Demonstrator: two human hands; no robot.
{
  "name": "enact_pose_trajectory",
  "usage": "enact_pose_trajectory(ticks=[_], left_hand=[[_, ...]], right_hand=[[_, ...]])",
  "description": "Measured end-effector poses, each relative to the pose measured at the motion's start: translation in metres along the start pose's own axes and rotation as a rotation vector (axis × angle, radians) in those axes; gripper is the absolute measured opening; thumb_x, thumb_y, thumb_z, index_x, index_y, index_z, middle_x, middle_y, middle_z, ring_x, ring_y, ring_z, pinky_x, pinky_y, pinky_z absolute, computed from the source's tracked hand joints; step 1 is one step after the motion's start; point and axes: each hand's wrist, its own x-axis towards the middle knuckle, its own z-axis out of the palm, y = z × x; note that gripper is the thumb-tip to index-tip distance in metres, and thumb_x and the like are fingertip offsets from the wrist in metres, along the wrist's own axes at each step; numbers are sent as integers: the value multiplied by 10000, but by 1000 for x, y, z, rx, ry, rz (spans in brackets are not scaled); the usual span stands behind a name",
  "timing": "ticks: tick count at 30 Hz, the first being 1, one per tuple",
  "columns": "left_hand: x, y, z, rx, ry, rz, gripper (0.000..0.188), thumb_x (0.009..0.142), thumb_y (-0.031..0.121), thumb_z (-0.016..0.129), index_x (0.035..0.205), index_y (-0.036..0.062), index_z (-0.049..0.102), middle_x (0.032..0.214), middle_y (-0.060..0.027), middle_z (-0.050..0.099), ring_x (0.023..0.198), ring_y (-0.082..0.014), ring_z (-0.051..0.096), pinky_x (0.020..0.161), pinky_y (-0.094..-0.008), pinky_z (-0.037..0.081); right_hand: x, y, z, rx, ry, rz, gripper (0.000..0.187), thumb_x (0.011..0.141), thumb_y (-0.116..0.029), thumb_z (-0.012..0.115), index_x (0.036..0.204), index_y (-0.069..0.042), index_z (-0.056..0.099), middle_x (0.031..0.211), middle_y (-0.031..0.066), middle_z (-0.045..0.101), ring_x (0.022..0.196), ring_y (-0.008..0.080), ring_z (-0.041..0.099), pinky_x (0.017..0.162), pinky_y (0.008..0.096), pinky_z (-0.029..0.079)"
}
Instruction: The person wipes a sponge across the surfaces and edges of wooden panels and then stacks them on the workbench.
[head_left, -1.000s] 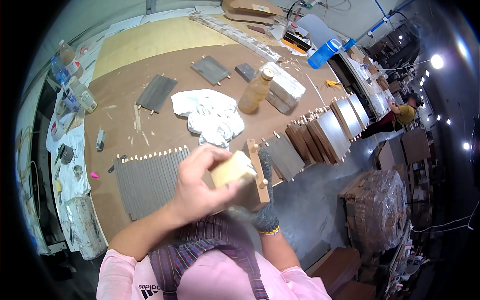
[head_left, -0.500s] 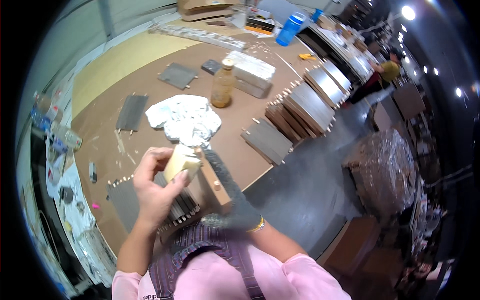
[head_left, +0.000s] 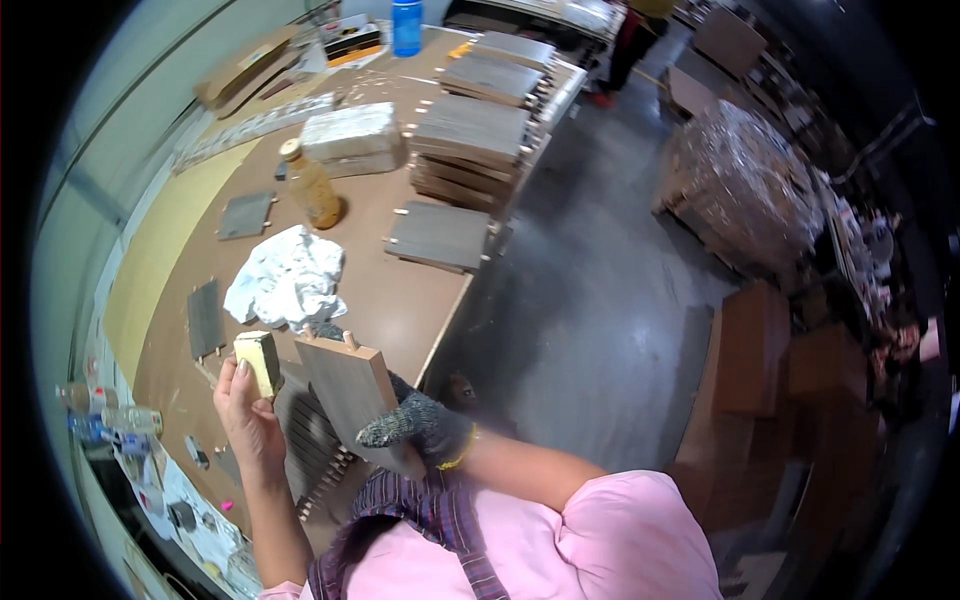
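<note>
The bare left hand pinches a pale yellow, brick-shaped block between thumb and fingers. The right hand, in a grey knitted glove, is closed around a flat wooden panel with a grey face and a light brown edge, its thumb pressed on the face. This panel is held up on a tilt in front of the apron, and the block is beside it, not touching — so I judge that the work on this piece is in progress or in a short pause.

Two pale wooden pegs already stand out of its upper edge. Behind it, a row of similar grey panels lies close to the body, also with pegs. On the brown-covered worktop, more pegged panels are in stacks, and a few lie near the crumpled white cloth. Which of these are finished and which wait, I cannot tell by their look.

The lower end of the held panel is covered by the glove, and its far face is turned away. The row is partly hidden and cannot be counted. At the top, a co-worker is cut off by the picture edge.
</note>
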Motion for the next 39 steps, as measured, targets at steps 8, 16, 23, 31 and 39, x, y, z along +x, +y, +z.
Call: enact_pose_trajectory(ticks=[8,16,23,31,39], left_hand=[[-31,-17,21,23,-80,-112,371,974,281,606,1254,39,585,1128,-37,662,967,-117,650,848,-318,534],[-94,-37,31,-203,115,-223,368,970,326,633,1279,132,585,1130,-19,674,945,-169,661,785,-381,575],[-138,-61,122,-268,183,-246,298,971,328,636,1173,108,645,1015,-38,711,846,-195,688,777,-348,587],[-166,-92,168,-219,137,-268,335,981,353,616,1221,120,615,1082,-22,698,919,-166,684,775,-356,577],[-180,-99,194,-225,221,-294,358,965,385,636,1194,110,644,1037,-31,706,881,-185,683,760,-337,580]], right_hand=[[-69,32,-10,76,199,-20,343,823,-57,731,1157,-3,677,1107,138,710,1031,212,682,901,344,557],[-84,27,-47,254,37,-5,298,893,-147,666,1100,68,654,1011,202,705,877,309,728,745,426,620],[-135,-21,-84,300,127,92,383,875,-270,711,1158,-21,643,1001,111,691,863,221,689,792,387,589],[-170,-58,-111,359,78,109,461,901,-316,684,1238,-10,612,1040,140,704,870,253,719,762,412,613],[-185,-61,-124,353,57,88,443,896,-327,691,1201,-12,633,1022,133,710,860,236,716,785,378,602]])
